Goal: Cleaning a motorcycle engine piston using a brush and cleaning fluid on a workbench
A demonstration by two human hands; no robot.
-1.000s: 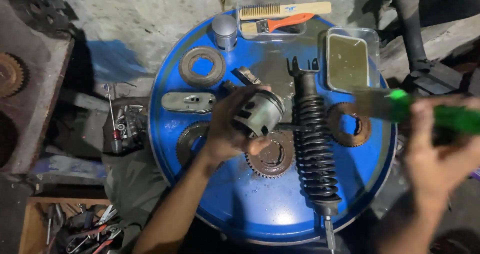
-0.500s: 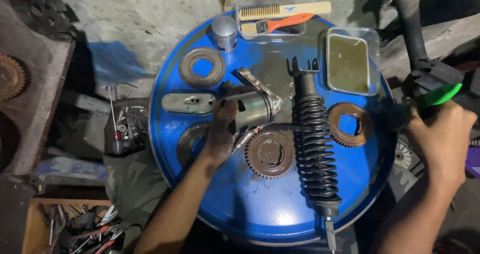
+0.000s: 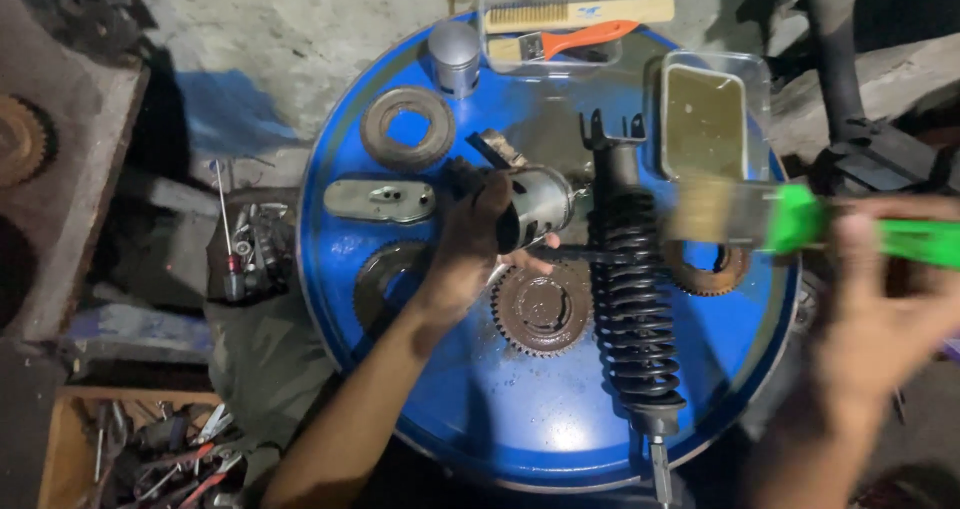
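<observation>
Our left hand (image 3: 470,254) grips the metal cylinder (image 3: 535,209), axis toward three o'clock; our right hand (image 3: 880,299) clasps the green-handled brush (image 3: 800,221), bristles toward nine.

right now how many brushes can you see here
3. A wooden wire brush and an orange-handled brush lie on the clear tray at the drum's far edge; a green-handled brush, blurred, is in the right hand.

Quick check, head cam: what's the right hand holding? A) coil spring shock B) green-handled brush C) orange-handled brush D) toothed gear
B: the right hand grips a green-handled brush, blurred, above the blue drum top, while the left hand holds a metal cylinder part; the orange-handled brush lies untouched in the clear tray.
</observation>
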